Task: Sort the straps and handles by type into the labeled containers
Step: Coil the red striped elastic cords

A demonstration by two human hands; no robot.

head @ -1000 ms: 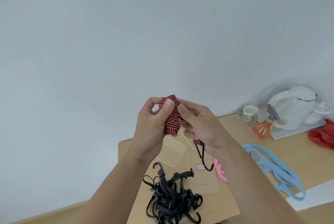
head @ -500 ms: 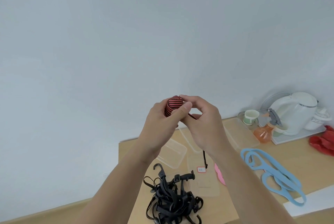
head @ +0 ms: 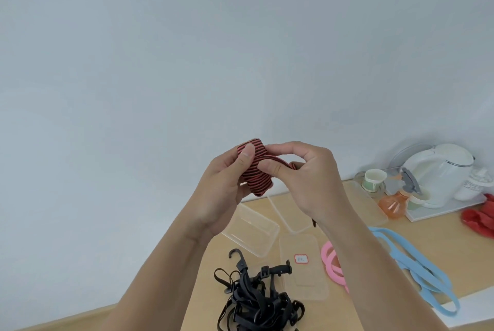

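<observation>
Both hands, left hand (head: 227, 191) and right hand (head: 307, 181), pinch a bundled red-and-black striped woven elastic strap (head: 255, 170), fingers closed on it, above the wooden table (head: 427, 237).

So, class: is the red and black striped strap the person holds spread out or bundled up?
Bundled up. The striped strap sits as a compact wad between the left hand and right hand, thumbs pressing it.

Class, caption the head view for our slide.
Both hands wind a red-and-black striped strap above clear containers.
</observation>
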